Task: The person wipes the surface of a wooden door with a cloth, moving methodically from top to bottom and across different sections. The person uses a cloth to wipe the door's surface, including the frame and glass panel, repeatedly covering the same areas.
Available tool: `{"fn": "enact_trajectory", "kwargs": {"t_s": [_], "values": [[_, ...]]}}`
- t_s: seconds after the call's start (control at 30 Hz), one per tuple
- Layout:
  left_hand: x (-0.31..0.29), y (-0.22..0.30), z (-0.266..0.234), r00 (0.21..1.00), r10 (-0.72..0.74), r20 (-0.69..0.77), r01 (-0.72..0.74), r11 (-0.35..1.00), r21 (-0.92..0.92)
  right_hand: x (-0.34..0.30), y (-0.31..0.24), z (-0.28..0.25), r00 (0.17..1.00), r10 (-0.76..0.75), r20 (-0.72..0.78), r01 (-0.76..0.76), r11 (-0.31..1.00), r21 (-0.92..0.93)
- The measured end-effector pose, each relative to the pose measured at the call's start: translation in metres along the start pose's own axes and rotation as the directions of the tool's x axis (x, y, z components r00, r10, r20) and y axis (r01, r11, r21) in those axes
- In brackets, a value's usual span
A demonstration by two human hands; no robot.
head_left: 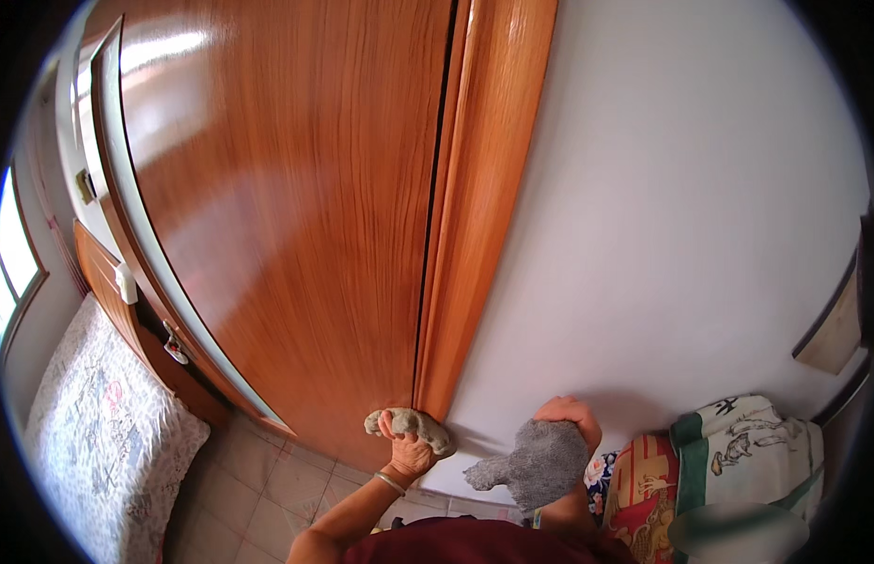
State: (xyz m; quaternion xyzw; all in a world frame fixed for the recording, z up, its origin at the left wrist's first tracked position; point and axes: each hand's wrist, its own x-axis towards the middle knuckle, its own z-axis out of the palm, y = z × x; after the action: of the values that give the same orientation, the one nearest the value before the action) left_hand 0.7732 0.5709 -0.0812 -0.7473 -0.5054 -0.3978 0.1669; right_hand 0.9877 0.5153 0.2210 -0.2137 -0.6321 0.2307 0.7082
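My left hand (413, 458), with a bangle at the wrist, is closed on a crumpled beige-green cloth (435, 433). That cloth lies low against the wooden door (315, 235) and its frame (489, 216). To the right, my right hand (570, 412) is raised in front of the white wall (681, 207), its fingers curled. A fuzzy grey cloth (540, 465) is in its grasp, covering much of the palm and hanging down to the left. Some of the right fingers are hidden by the cloth.
A bed with a patterned cover (108, 423) stands at the lower left, near a window (14, 263). The tiled floor (258, 489) shows beside it. A green-and-white printed bag (756, 451) and a red patterned fabric (641, 479) are at the lower right. A door handle (174, 346) juts out at left.
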Motion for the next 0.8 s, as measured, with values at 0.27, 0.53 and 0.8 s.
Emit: {"fn": "enact_trajectory", "kwargs": {"t_s": [0.27,0.53,0.8], "values": [[0.183,0.036,-0.14,0.969,0.061,-0.241,-0.051,0.998,0.045,-0.006,0.0,0.006,0.985,0.062,0.16,-0.058,0.998,-0.028],[0.338,0.068,-0.26,0.899,0.143,-0.415,-0.115,0.989,0.091,-0.005,-0.009,0.019,0.894,0.142,0.425,-0.13,0.99,-0.057],[0.453,0.075,-0.344,0.756,0.263,-0.599,-0.189,0.964,0.185,-0.01,-0.002,0.033,0.917,0.091,0.389,0.006,0.97,-0.243]]}}
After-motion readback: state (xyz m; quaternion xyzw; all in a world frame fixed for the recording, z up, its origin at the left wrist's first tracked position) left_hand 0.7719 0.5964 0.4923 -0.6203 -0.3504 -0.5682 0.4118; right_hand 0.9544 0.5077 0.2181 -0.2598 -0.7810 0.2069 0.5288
